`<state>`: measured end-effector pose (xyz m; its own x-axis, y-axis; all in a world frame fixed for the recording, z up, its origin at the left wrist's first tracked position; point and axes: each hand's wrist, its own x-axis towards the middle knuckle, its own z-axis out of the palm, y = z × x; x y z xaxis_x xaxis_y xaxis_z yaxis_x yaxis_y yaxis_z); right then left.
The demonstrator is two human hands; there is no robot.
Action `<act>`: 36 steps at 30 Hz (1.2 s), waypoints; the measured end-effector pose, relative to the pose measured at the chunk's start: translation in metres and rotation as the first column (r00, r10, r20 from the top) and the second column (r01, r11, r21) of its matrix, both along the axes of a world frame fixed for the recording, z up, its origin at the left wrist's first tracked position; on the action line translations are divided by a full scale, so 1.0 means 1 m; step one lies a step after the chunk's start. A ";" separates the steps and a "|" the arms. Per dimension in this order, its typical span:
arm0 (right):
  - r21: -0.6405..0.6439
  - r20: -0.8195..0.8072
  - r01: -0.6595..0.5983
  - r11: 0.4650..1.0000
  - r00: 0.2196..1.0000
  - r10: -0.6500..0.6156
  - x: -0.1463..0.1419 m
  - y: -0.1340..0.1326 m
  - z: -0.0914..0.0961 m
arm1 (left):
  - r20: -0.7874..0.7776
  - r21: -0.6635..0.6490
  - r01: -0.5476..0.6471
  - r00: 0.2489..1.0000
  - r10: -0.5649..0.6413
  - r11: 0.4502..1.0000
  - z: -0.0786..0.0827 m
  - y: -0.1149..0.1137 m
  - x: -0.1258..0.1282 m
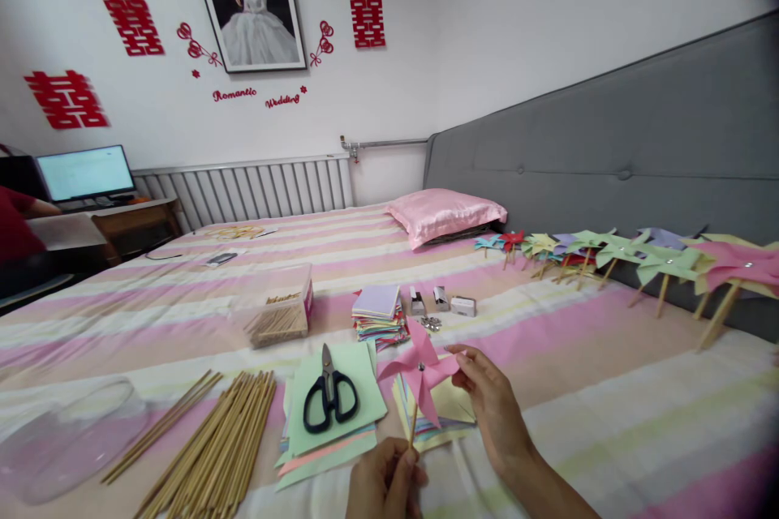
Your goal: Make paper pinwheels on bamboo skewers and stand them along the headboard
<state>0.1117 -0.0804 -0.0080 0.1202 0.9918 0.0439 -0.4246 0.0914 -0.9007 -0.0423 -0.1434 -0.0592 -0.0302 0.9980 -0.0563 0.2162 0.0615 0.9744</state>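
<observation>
A pink paper pinwheel (pixel 419 369) on a thin wooden stick is held up over the bed. My left hand (pixel 385 482) is closed round the bottom of the stick. My right hand (pixel 492 405) reaches in from the right, its fingertips pinching the tip of one pink blade. Under the pinwheel lies a small stack of yellow paper squares (pixel 454 405).
Black scissors (pixel 329 399) lie on green paper sheets (pixel 341 422). A bundle of wooden sticks (pixel 213 446), a clear box of short sticks (pixel 280 315), a coloured paper stack (pixel 378 315) and small boxes (pixel 441 302) rest on the striped bed. Several finished pinwheels (pixel 639 259) line the grey headboard. Another person sits far left.
</observation>
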 end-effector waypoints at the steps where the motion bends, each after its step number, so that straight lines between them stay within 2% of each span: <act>1: -0.006 0.001 0.017 1.000 1.000 -0.017 0.000 0.002 -0.001 | 0.000 0.001 0.001 1.000 -0.001 1.000 0.000 0.000 0.000; 9: -0.063 0.041 0.050 0.997 0.998 -0.047 0.000 0.003 -0.006 | 0.011 0.007 0.003 1.000 -0.003 1.000 0.005 -0.001 0.000; 15: -0.013 0.092 -0.004 1.000 0.996 0.005 -0.003 0.002 -0.010 | 0.029 0.011 -0.013 1.000 0.012 1.000 0.003 0.001 0.000; 22: 0.004 0.116 -0.049 0.999 0.992 0.048 -0.006 -0.003 -0.001 | 0.086 -0.015 -0.029 0.996 0.030 0.999 0.005 0.000 0.000; 29: 0.023 0.148 -0.132 0.991 0.981 0.127 -0.009 -0.004 -0.002 | 0.116 -0.030 0.027 0.993 -0.023 0.999 0.015 -0.003 -0.002; 36: 0.025 0.072 -0.168 0.985 0.984 0.166 -0.005 -0.006 0.008 | 0.106 -0.025 0.010 0.994 -0.008 1.000 0.009 -0.001 0.000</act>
<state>0.1065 -0.0865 0.0003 -0.0513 0.9957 0.0777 -0.3730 0.0530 -0.9263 -0.0422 -0.1442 -0.0504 -0.0137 0.9964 -0.0839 0.1121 0.0849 0.9901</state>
